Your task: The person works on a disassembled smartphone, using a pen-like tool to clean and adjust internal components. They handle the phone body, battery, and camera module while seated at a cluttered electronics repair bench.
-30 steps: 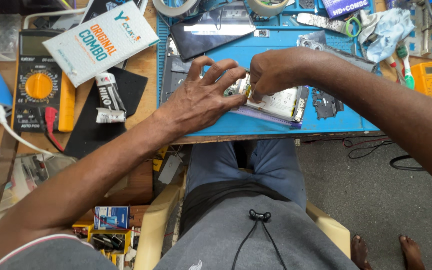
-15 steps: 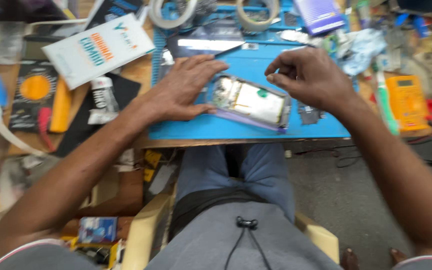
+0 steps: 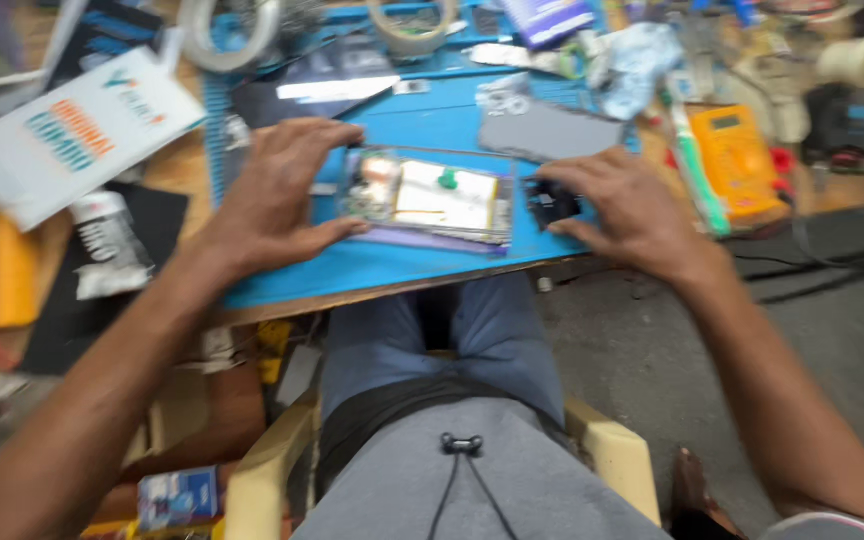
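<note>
Since the earlier frame, the right hand point(image 3: 620, 208) has moved away from the top of the opened phone point(image 3: 430, 198) to its right end, and the camera view has shifted so the desk sits higher in the picture. Now this hand pinches a small dark part point(image 3: 552, 203) between thumb and fingers, just beside the phone's right edge. The left hand point(image 3: 277, 195) is spread wide, its fingers curved around the left end of the phone and touching it. The phone lies flat on the blue mat point(image 3: 432, 265), with its inside showing. Behind it on the mat lies a grey back cover point(image 3: 550, 130). An orange meter point(image 3: 737, 160) sits to the right, and a white box point(image 3: 72, 135) to the left. The picture is blurred, so small details are not clear.
</note>
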